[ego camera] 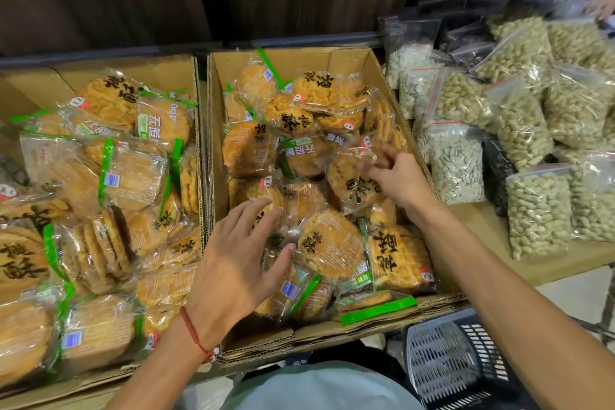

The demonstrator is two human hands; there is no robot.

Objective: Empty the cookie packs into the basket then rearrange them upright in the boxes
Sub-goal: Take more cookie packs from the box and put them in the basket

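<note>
Right-box pack [293, 118]: big black characters "桃酥".
Left-box pack [163, 125]: white characters "无蔗", the rest is hidden.
Blue sticker [111, 180]: print too small to read.
Red badge [298, 97]: unreadable.

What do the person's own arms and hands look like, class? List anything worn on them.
The left forearm and right forearm are bare, no sleeves in view. The left hand has a thin red cord bracelet at its wrist, with a small pale bead. The right hand and its wrist show nothing worn. No gloves or rings visible.
</note>
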